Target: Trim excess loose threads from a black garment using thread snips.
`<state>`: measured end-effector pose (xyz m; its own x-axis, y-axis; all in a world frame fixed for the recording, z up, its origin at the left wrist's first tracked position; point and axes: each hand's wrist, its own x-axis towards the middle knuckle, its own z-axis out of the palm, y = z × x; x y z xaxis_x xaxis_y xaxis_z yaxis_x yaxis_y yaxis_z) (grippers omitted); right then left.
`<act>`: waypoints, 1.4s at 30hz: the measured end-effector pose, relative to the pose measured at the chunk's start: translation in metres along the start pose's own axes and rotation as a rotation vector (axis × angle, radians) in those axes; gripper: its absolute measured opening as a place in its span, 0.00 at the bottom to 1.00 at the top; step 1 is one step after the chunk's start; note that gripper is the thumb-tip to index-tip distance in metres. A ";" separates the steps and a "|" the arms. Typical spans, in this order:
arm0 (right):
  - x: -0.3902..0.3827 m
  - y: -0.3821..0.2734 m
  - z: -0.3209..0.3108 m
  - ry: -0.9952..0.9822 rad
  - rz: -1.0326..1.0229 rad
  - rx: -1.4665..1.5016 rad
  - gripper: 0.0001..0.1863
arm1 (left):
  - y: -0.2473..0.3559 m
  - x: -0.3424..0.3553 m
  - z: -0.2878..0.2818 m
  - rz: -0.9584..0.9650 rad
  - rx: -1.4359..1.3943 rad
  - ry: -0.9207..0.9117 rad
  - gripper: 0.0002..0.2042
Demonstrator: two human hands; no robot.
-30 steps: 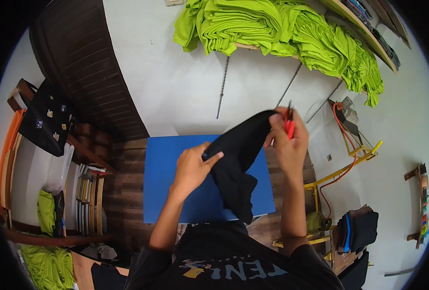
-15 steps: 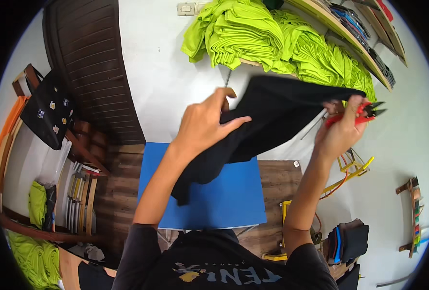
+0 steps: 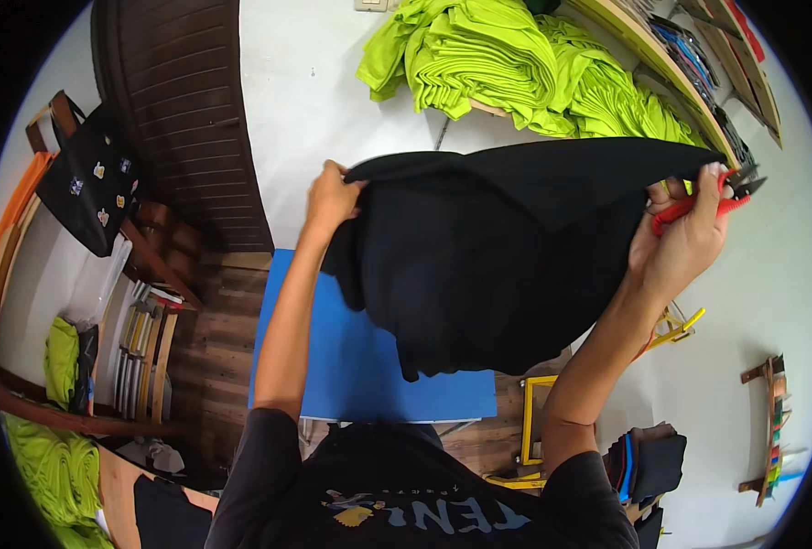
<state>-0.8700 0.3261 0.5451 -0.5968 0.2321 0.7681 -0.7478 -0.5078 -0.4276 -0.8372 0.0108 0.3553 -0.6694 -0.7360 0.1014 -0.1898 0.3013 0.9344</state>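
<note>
A piece of black cloth (image 3: 507,256) hangs stretched between my two hands, above a blue table (image 3: 333,357). My left hand (image 3: 335,197) pinches its upper left edge. Its upper right corner is gripped by my right hand (image 3: 685,229), which also carries red-handled snips (image 3: 690,212) with their dark blades pointing away to the right. The lower edge of the cloth droops in loose folds and covers much of the tabletop. Whether the cloth is a whole garment I cannot tell.
Lime-green folded shirts (image 3: 479,64) are heaped on a wall shelf ahead. At the left are a dark door (image 3: 173,119) and a black bag (image 3: 90,188). A yellow metal frame (image 3: 527,421) and a stack of folded dark cloths (image 3: 658,462) stand right of the table.
My left hand has gone from open fingers against the cloth to pinching its edge, farther left. The right hand has shifted right with the snips, and the cloth is spread wider.
</note>
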 end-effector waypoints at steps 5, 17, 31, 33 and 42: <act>-0.009 0.010 0.007 -0.146 0.227 0.295 0.07 | 0.011 -0.091 0.069 0.273 -0.932 -0.007 0.39; 0.016 0.018 -0.002 -0.234 0.143 0.586 0.29 | -0.162 -0.181 0.135 0.489 0.258 -0.138 0.15; -0.146 0.081 -0.176 -0.558 0.826 -0.814 0.07 | -0.100 -0.162 -0.056 0.176 -0.349 -0.399 0.05; -0.202 0.077 -0.172 -0.696 1.158 -0.830 0.09 | -0.086 -0.160 -0.041 0.130 -0.328 -0.597 0.06; -0.252 0.079 -0.086 -0.670 1.041 -0.610 0.16 | -0.066 -0.150 0.031 0.382 0.016 -0.653 0.08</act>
<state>-0.8037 0.2987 0.2769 -0.8315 -0.5550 -0.0249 -0.1591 0.2809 -0.9465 -0.7465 0.1199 0.2677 -0.9792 -0.0718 0.1897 0.1335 0.4760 0.8693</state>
